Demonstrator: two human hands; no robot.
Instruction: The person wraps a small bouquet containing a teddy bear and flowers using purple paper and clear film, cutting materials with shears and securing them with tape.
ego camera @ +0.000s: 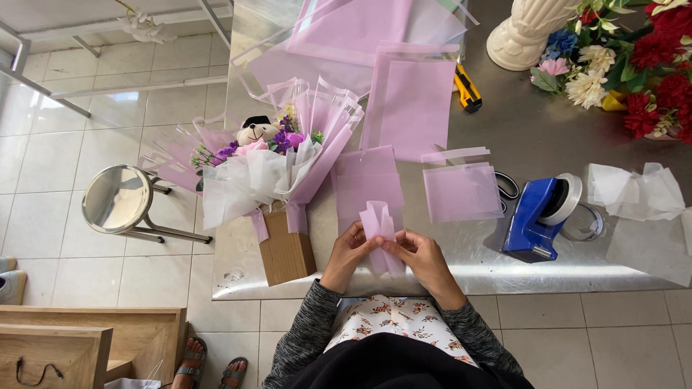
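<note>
Both hands, left (351, 248) & right (417, 251), pinch a folded pink sheet (380, 225) upright at table (504, 277) edge, keeping pleats gathered, w/ bouquet (267, 162) & tape dispenser (537, 216) close by.

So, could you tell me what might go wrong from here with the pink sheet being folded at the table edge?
The left hand and right hand pinch the pleated pink sheet right at the table edge, so a slip could undo the pleats or drop it to the floor. The bouquet in its cardboard box stands near the left elbow and might get knocked over.
</note>
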